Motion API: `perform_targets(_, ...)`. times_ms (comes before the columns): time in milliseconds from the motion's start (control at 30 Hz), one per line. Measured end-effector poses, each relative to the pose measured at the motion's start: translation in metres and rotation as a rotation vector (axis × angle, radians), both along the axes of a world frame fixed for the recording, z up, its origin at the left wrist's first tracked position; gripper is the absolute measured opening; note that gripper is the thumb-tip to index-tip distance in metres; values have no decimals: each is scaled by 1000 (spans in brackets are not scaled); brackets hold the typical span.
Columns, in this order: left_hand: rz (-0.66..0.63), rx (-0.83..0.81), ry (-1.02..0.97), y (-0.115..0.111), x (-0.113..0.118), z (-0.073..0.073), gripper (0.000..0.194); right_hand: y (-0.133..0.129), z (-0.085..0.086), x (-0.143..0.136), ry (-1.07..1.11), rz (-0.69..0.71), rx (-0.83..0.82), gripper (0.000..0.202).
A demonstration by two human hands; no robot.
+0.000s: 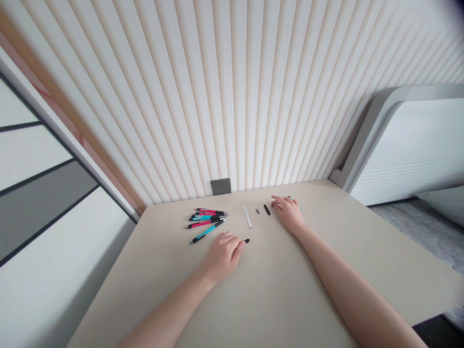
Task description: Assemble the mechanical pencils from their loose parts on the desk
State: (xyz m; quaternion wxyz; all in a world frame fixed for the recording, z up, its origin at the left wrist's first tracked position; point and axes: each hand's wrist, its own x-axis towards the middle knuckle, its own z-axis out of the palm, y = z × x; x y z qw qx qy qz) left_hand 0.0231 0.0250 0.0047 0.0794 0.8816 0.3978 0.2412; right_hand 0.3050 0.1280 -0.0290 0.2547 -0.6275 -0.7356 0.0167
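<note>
My left hand (224,253) is closed around a slim object low over the desk, and its black end (247,240) sticks out past the thumb toward the right. The rest of it is hidden in the fist. Farther right, my right hand (289,213) reaches palm down over small parts, its fingers apart. A bit of cyan (300,210) shows at its right edge, mostly covered by the hand. Left of that hand lie a small black piece (267,209), a tiny grey piece (257,211) and thin white sticks (247,216).
Several red and cyan mechanical pencils (208,220) lie in a loose pile left of the white sticks. A dark wall socket (221,186) sits at the back edge of the beige desk (282,290). A bed headboard (409,145) stands at the right.
</note>
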Motion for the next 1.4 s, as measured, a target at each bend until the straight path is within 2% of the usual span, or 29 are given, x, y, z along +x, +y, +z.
perform_targets(467,11,4,-22,-2,1,5,32,-2,1,1,-10,15,45,40)
perform_targets(667,38,-3,-60,-1,1,7,24,-13,15,-11,-7,34,182,36)
perform_targets(767,69,-4,-69,-1,0,7,18,-28,27,-27,33,155,262,32)
perform_targets(867,104,-7,-82,0,-1,6,13,-47,37,-48,63,375,305,31)
perform_targets(967,125,-3,-108,0,-2,4,9,-65,44,-67,62,591,305,29)
perform_targets(1067,154,10,-128,1,-2,3,9,-75,48,-79,30,736,294,28)
perform_targets(1167,172,10,-155,2,-2,2,10,-77,49,-81,6,778,291,28)
perform_targets(1400,163,-1,-198,1,-3,4,10,-73,48,-77,-4,748,309,28)
